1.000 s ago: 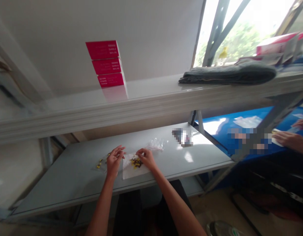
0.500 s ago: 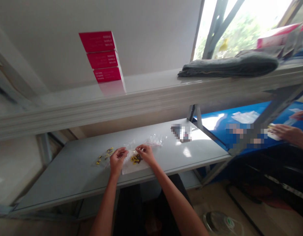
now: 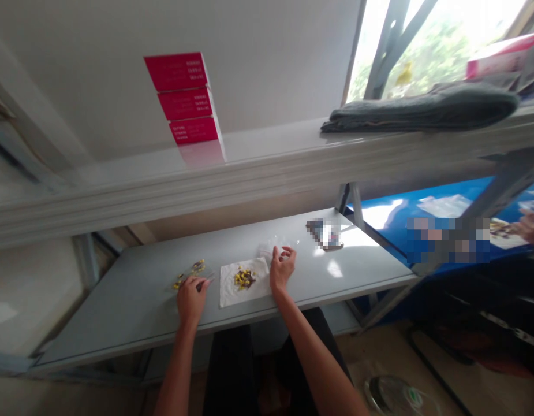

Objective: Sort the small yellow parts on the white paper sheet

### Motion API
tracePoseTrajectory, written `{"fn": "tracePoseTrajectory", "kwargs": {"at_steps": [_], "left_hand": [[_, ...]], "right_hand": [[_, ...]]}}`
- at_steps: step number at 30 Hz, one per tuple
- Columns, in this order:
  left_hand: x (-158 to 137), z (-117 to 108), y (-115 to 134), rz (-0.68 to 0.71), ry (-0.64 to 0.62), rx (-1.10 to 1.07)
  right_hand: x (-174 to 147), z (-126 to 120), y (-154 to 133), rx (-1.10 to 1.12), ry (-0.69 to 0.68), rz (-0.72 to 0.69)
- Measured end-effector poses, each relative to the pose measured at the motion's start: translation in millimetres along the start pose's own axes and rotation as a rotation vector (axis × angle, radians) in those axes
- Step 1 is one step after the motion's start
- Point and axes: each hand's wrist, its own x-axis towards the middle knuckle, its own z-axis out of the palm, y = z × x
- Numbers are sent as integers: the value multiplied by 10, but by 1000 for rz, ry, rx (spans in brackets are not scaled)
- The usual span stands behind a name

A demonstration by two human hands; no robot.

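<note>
My left hand is closed, fingertips pinched on a small clear plastic bag whose edge shows to their right. Just beyond it lie clear bags with yellow and dark pieces, partly covered by the hand. A white cloth is spread flat between my hands. On the cloth sits a loose pile of small yellow and dark brown pieces, too small to name. My right hand hovers at the cloth's right edge, its fingers apart, beside more clear plastic bags.
A pixelated flat object lies to the right on the grey table. Above runs a shelf with stacked red boxes and folded grey cloth. At far right, another person's hand works over a blue table.
My hands have moved apart from over the pile, the left to the left and the right to the right. The cloth and pile are now uncovered. The view has shifted slightly.
</note>
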Motion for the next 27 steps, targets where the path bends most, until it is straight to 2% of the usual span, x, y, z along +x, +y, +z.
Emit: {"fn": "tracePoseTrajectory", "kwargs": {"at_steps": [2, 4, 6, 8, 10, 11, 13, 16, 19, 23, 27], "left_hand": [[-12, -9, 34, -11, 32, -7], [-21, -32, 55, -51, 95, -54], [-42, -70, 65, -134, 160, -142], [-72, -120, 79, -222, 186, -254], [-101, -179, 107, -262, 185, -363], [-112, -209, 124, -250, 173, -414], [-124, -266, 154, -184, 132, -496], [-119, -324, 164, -64, 42, -582], [-106, -338, 142, 0, -12, -623], [-119, -313, 150, -35, -10, -654], [-161, -306, 201, -109, -87, -683]], "right_hand": [[-7, -39, -33, -63, 81, -85], [-76, -63, -78, -86, 37, -213], [-237, -55, -138, -83, -143, -373], [-489, 3, -208, -71, -422, -493], [-788, 112, -277, -87, -711, -493], [-935, 179, -304, -97, -814, -464], [-1183, 313, -328, -92, -917, -365], [-1390, 445, -281, -36, -923, -221], [-1438, 468, -190, -29, -863, -176], [-1420, 433, -133, 5, -850, -152], [-1405, 409, -147, -53, -829, -173]]}}
